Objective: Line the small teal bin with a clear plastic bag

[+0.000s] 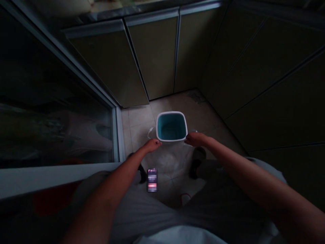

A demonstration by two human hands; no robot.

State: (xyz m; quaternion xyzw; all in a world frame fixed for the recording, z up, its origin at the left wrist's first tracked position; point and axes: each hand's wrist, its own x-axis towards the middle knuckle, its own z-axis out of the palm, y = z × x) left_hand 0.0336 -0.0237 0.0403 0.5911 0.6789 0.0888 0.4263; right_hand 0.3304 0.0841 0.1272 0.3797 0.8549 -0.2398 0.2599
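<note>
A teal bin point(171, 126) with a white rim stands upright on the floor between my feet and the cupboards. Below its near side, a pale, see-through sheet that looks like a clear plastic bag point(167, 158) spans the gap between my hands. Shiny loops of it show beside both wrists. My left hand point(153, 144) is closed on the bag at the bin's near left corner. At the near right corner, my right hand point(195, 138) is closed on the bag as well. Dim light hides the exact grip of the fingers.
A phone with a lit, blurred screen point(152, 180) appears below my left hand. Cupboard doors point(152, 57) line the far side and dark panels point(276, 95) the right. A glass door frame point(118, 135) stands at left. My shoes point(197, 162) flank the tiled floor point(138, 117).
</note>
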